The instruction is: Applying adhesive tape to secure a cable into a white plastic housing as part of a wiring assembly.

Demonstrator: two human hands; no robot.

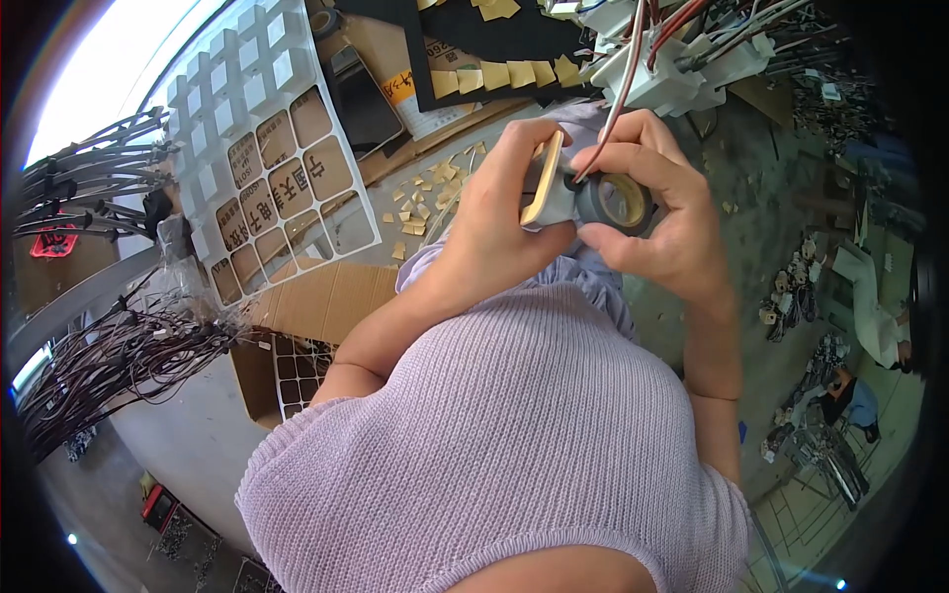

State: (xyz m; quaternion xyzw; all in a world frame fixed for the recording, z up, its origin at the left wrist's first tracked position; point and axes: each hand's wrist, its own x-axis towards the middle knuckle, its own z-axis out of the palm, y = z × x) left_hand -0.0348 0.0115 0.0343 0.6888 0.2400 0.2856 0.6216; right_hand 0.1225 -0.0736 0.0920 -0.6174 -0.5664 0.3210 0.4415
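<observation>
Left hand (499, 193) pinches a part (558, 205), white with a yellow edge; thumb below, index finger over its upper end, other fingers mostly hidden behind. Part sits just left of the tape (593, 205). Whether part and tape touch: can't tell.

Right hand (672, 193) curls around the tape, a grey roll, thumb at its lower left, index finger across its top, so the grip is closed on the roll. Roll's open core is seen at an angle. Red and white wires (623, 89) come down from above the tape, pass by the right index finger and end around the roll's upper left; can't tell if the fingers pinch them.

Directly below the tape: lilac sweater (514, 415). Above the tape and a bit right: white housings (667, 84) with more leads. Above and left of the tape: black board (423, 59) with a row of yellow pads (494, 76); farther left, phone (362, 104), dark screen, then white tray (232, 84) with square cells. Left of the tape, past the left hand: loose yellow scraps (420, 203). Lower left of the tape: open box (331, 296), then cables (109, 366). Far right of the tape: co-worker (875, 306), pale sleeve.
</observation>
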